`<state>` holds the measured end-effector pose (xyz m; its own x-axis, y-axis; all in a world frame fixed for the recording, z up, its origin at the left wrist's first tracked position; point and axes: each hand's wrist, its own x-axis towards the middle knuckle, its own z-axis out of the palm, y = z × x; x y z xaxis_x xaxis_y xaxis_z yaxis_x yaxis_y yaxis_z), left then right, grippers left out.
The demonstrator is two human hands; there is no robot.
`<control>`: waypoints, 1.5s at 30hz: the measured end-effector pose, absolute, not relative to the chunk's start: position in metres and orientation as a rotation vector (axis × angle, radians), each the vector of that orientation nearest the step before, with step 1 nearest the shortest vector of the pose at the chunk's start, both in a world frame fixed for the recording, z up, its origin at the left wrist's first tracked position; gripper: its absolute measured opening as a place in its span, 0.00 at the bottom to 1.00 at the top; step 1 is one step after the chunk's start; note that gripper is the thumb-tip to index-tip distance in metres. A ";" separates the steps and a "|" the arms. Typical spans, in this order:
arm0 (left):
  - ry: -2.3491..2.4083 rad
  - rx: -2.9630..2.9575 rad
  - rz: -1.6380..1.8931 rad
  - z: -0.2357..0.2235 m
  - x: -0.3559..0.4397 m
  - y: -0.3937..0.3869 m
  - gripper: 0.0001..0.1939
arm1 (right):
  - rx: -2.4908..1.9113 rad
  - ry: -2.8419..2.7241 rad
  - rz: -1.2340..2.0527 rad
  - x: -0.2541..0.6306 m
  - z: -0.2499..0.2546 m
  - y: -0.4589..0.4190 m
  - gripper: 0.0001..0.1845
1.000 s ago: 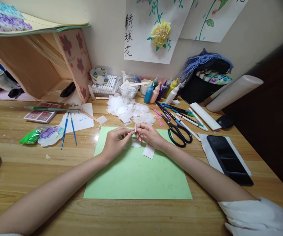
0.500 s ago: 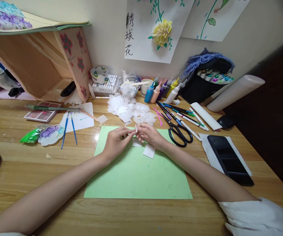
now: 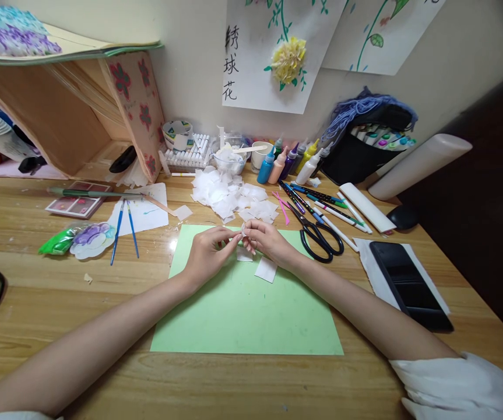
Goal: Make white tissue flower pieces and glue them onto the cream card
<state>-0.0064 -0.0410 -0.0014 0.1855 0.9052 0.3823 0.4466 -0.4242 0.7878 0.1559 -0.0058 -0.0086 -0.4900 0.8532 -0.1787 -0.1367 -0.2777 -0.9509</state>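
Observation:
Over the upper part of a green sheet of paper (image 3: 246, 321), my left hand (image 3: 207, 251) and my right hand (image 3: 266, 239) meet fingertip to fingertip. Between them they pinch a small white piece of paper (image 3: 243, 229), partly covered by the fingers. The left thumb and forefinger are closed at its left side, the right ones at its right. Two white paper pieces lie beneath: a rectangle (image 3: 266, 270) below my right hand and another piece (image 3: 245, 254) partly hidden under the fingers. A heap of white paper squares (image 3: 218, 195) lies just beyond the hands.
Black-handled scissors (image 3: 321, 239) lie right of the green sheet, near several pens (image 3: 334, 230). Paint bottles (image 3: 276, 166) stand at the back. A phone (image 3: 408, 286) rests at right; paintbrushes (image 3: 118, 233) and a green bag (image 3: 57, 242) lie at left.
The right fingers have shifted slightly around the white paper piece, and its visible shape has changed a little. Both hands stay in the same place; the view has moved slightly.

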 end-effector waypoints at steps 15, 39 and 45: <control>1.451 1.867 1.133 0.002 -0.007 -0.041 0.13 | -0.998 -1.417 1.515 0.158 -0.012 -0.010 0.10; 1.450 1.727 1.112 -0.004 -0.009 -0.037 0.14 | -0.997 -1.825 0.689 0.159 -0.008 -0.019 0.08; 1.376 1.806 1.091 -0.002 -0.008 -0.039 0.11 | -0.963 -1.977 0.607 0.158 -0.011 -0.019 0.10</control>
